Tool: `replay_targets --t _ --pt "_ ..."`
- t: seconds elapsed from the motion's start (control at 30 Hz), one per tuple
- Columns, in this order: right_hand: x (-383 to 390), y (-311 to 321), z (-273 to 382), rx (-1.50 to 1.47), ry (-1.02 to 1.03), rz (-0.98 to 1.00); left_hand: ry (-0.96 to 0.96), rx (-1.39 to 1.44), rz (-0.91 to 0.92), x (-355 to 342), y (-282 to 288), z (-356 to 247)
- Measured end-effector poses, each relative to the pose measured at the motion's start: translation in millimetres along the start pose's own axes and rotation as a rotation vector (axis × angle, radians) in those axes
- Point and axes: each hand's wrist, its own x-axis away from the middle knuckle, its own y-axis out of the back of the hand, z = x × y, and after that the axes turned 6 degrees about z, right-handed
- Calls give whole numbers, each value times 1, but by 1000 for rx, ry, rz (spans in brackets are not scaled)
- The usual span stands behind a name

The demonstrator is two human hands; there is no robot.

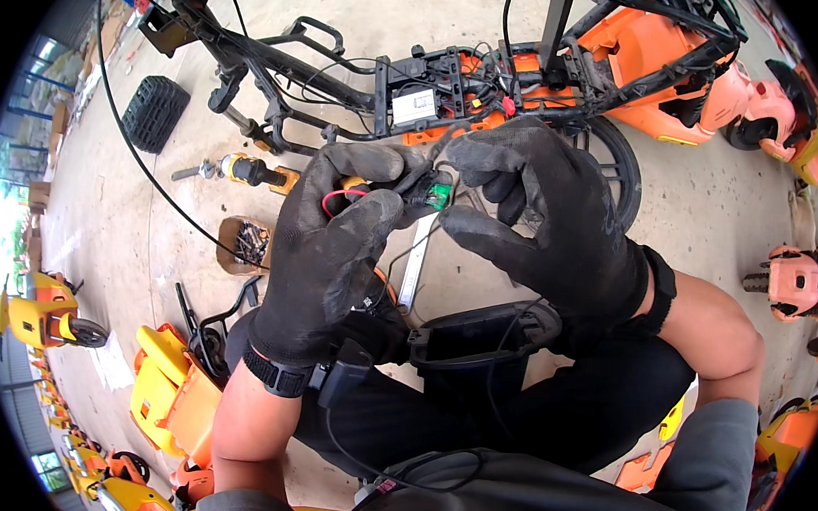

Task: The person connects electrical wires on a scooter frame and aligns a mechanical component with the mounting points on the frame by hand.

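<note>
One small green part (pixel 439 196); red wire (pixel 342 193), curved.

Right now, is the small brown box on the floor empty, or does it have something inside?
Not empty: the brown box holds many small dark parts, visible through its open top.

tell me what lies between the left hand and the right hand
In the head view, a small green piece lies between the left hand and the right hand.
</note>
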Motion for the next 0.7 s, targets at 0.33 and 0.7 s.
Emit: replay_targets --t 0.33,0.7 --pt "4 -2 -3 234 2 63 -44 -146 28 0 -4 0" --pt "4 6 -1 147 -7 161 16 -175 40 1 0 -1"
